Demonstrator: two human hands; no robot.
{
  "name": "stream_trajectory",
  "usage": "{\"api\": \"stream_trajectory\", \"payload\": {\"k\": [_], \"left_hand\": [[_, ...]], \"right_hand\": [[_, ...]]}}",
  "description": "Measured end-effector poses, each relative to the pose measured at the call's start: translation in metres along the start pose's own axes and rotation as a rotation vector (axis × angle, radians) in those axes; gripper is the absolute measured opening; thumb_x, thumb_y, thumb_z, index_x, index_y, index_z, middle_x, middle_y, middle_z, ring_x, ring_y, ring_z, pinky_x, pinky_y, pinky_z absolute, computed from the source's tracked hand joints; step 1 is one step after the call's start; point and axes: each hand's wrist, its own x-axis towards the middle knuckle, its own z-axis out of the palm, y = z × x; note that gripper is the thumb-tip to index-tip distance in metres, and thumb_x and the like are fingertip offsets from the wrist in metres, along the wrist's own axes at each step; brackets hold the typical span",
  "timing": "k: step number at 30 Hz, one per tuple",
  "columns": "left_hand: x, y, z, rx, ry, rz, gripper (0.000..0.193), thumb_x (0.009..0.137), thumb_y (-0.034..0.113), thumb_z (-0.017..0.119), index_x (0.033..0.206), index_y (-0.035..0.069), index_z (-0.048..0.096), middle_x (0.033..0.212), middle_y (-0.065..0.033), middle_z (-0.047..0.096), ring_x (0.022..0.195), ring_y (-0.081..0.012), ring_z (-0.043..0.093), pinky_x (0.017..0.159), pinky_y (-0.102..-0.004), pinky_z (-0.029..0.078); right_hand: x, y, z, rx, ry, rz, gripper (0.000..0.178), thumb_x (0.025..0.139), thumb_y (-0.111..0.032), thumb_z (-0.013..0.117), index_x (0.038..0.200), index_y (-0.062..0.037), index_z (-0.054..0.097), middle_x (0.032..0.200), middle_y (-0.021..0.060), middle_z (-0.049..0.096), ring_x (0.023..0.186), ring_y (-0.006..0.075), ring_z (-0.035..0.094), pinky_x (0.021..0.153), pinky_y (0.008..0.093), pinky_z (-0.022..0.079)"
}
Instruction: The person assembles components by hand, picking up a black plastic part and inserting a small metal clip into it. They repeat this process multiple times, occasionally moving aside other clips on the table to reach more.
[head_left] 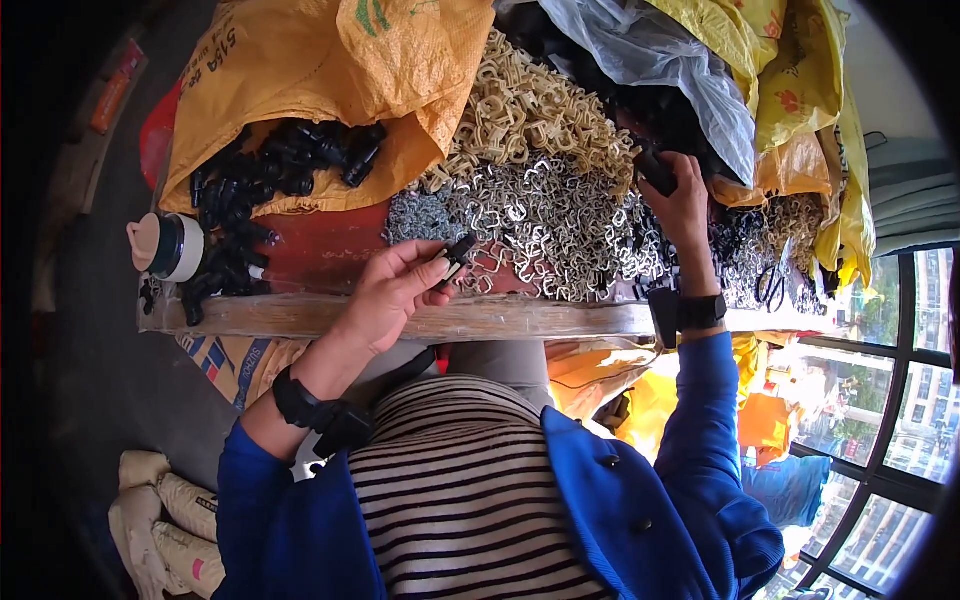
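Left hand [395, 290] pinching a black clip [458, 250] just near the table edge [500, 320] — right hand [680, 205] far past it, gripping another black piece [655, 172].

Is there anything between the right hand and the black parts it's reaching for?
Nothing visible. The right hand already rests on the far pile, its fingers closed on a black part. The clear plastic bag lies just beyond. The left hand holds another small black part over the grey clips.
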Motion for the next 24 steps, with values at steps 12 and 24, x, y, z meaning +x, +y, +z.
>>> {"api": "stream_trajectory", "payload": {"k": [12,24], "left_hand": [[-0.015,0.010,0.011,0.081,-0.122,-0.051,0.023,0.077,0.012,0.054,0.097,0.001,0.052,0.068,0.0015,0.049,0.058,-0.0039,0.045,0.048,-0.0147,0.035],[-0.019,0.003,0.001,0.128,-0.084,-0.147,0.022,0.074,0.011,0.057,0.094,0.001,0.055,0.067,0.0008,0.053,0.058,-0.0043,0.047,0.050,-0.0154,0.038]], "right_hand": [[-0.056,-0.150,0.010,0.490,-0.391,-0.488,0.041,0.054,-0.013,0.071,0.088,-0.0028,0.050,0.083,0.0104,0.049,0.073,0.0250,0.051,0.060,0.0306,0.043],[-0.080,-0.169,0.015,0.343,-0.346,-0.518,0.042,0.052,-0.005,0.069,0.089,-0.0029,0.050,0.085,0.0113,0.048,0.072,0.0250,0.050,0.059,0.0310,0.044]]}}
